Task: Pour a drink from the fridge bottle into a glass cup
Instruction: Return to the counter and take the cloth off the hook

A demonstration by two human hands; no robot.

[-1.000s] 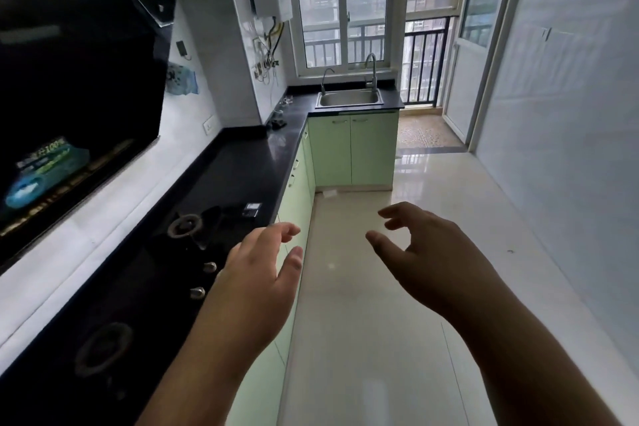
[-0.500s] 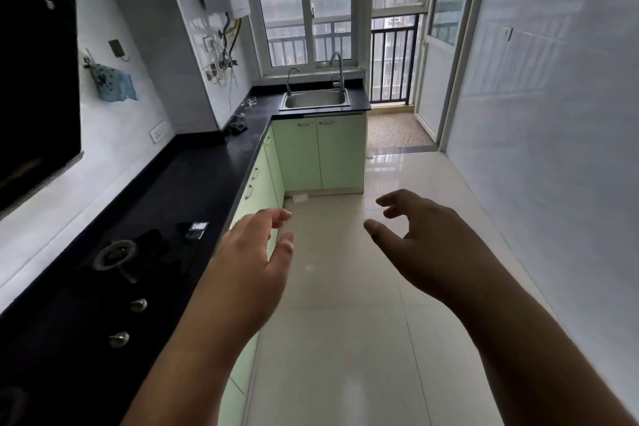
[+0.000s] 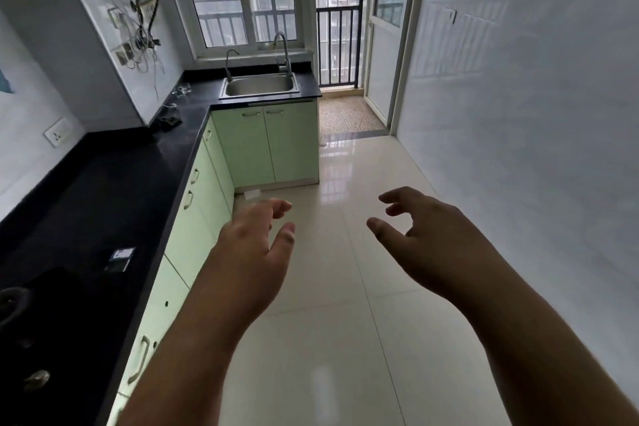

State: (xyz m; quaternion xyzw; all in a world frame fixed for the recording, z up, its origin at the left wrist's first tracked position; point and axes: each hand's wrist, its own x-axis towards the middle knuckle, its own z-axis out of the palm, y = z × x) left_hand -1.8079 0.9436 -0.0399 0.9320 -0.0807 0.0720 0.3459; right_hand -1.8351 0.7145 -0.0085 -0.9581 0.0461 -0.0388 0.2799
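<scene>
Hands float above the floor: our left hand and right hand are both loosely open, fingers lightly curled, gripping nothing. On the counter, just left of the sink, we see small clear things, perhaps cups; too small to tell. Where the bottle is, we cannot tell.

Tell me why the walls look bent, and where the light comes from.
Head view: the wide-angle lens bows the wall and window; daylight through it glares off the floor, leaving the counter dark; fingertips of the left hand are slightly blurred.
</scene>
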